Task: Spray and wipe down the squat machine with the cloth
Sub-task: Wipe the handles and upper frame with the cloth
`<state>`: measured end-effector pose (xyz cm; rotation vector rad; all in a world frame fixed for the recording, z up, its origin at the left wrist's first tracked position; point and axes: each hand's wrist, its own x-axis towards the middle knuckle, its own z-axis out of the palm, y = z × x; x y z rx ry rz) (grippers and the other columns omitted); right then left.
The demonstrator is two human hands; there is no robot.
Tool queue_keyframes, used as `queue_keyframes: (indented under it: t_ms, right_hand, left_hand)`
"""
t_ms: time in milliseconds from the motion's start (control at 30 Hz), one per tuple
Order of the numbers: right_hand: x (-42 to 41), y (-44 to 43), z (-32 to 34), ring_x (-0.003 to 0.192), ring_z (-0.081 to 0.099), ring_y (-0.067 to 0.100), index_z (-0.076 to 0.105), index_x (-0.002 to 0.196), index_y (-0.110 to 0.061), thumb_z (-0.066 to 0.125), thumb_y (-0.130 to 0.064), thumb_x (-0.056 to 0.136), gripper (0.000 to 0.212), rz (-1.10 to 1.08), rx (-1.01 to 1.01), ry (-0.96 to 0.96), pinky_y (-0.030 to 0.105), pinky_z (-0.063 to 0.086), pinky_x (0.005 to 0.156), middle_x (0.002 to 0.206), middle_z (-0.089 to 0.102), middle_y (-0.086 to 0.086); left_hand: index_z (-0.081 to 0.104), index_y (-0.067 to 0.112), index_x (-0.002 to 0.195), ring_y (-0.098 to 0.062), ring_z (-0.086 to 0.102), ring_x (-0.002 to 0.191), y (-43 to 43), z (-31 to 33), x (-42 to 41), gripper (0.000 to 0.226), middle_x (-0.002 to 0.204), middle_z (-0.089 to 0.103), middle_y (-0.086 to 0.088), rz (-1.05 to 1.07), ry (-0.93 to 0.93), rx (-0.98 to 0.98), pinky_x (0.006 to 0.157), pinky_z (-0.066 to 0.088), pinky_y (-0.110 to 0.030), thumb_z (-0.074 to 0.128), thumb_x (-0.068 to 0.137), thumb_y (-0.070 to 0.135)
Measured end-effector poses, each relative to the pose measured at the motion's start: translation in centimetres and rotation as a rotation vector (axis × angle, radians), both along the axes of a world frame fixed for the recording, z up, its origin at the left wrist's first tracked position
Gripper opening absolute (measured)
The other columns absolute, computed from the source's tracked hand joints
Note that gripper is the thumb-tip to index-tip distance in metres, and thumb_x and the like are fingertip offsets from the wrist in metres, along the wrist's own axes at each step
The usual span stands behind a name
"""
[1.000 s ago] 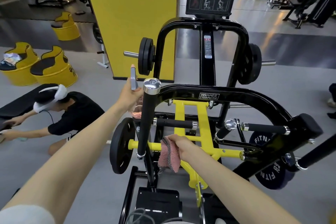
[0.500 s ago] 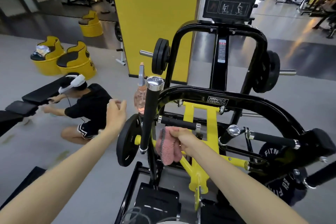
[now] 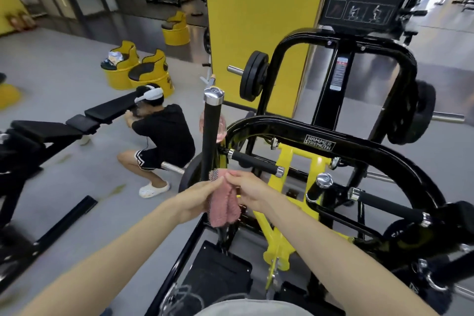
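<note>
The black and yellow squat machine (image 3: 318,137) fills the right half of the view. A pink cloth (image 3: 222,204) hangs in front of its upright black handle (image 3: 211,136), which has a chrome cap. My left hand (image 3: 198,199) pinches the cloth's top left edge. My right hand (image 3: 250,190) grips its top right edge. A pink spray bottle (image 3: 222,127) stands on the frame behind the upright handle, mostly hidden by it.
A person in black (image 3: 159,136) crouches on the grey floor to the left, beside a black bench (image 3: 64,123). Yellow barrel seats (image 3: 139,69) stand further back. A yellow pillar (image 3: 256,20) rises behind the machine. Weight plates (image 3: 252,75) hang on the machine's pegs.
My left hand let go of the spray bottle, left it on the frame, and came down to take the cloth together with my right hand. The cloth lifted off the yellow bar.
</note>
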<state>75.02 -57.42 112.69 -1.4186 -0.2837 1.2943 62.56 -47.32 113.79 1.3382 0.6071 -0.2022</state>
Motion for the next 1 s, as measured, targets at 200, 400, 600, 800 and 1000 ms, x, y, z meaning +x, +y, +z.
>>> queue_keyframes:
  t_ms: [200,400,600,800,1000]
  right_hand:
    - [-0.4,-0.7,2.0,0.090,0.063,0.019,0.066,0.109,-0.009,0.058,-0.020,0.094,0.021,-0.082,0.069,-0.260,0.032,0.055,0.076,0.096,0.066,0.006]
    - [-0.1,0.3,6.9,0.097,0.058,0.012,0.066,0.114,-0.014,0.062,-0.025,0.090,0.027,-0.163,0.119,-0.710,0.033,0.050,0.091,0.100,0.064,-0.004]
    - [0.5,2.1,12.6,0.110,0.051,0.012,0.044,0.138,-0.016,0.065,-0.024,0.089,0.054,-0.163,0.292,-0.753,0.024,0.044,0.091,0.120,0.051,-0.003]
    - [0.9,4.5,13.5,0.095,0.062,0.022,0.064,0.099,-0.014,0.065,-0.016,0.089,0.011,-0.139,0.288,-0.774,0.023,0.048,0.072,0.102,0.068,0.007]
    - [1.3,4.4,13.5,0.083,0.056,0.015,0.055,0.102,0.001,0.038,0.010,0.095,0.021,-0.196,0.324,-0.745,0.017,0.053,0.067,0.088,0.057,0.010]
  left_hand:
    - [0.069,0.011,0.098,-0.021,0.068,0.089,-2.7,2.6,-0.3,0.011,0.089,0.074,-0.003,0.330,-0.087,0.226,0.066,0.052,-0.020,0.064,0.089,0.014]
    - [0.068,0.018,0.092,-0.018,0.066,0.083,-0.2,9.7,-1.2,0.006,0.085,0.069,0.000,0.682,-0.183,0.594,0.073,0.052,-0.027,0.065,0.088,0.013]
    - [0.064,0.026,0.094,-0.019,0.065,0.091,2.9,18.0,1.2,0.008,0.095,0.067,-0.002,0.771,-0.363,0.879,0.081,0.052,-0.033,0.057,0.093,0.023]
    - [0.068,0.015,0.095,-0.017,0.056,0.076,0.8,20.5,7.0,0.016,0.086,0.063,-0.006,0.377,-0.247,1.018,0.063,0.041,-0.027,0.055,0.094,0.023]
    - [0.054,0.019,0.069,-0.021,0.051,0.073,-0.8,19.1,6.8,0.027,0.075,0.055,-0.003,0.134,-0.206,1.541,0.060,0.033,-0.030,0.054,0.094,0.031]
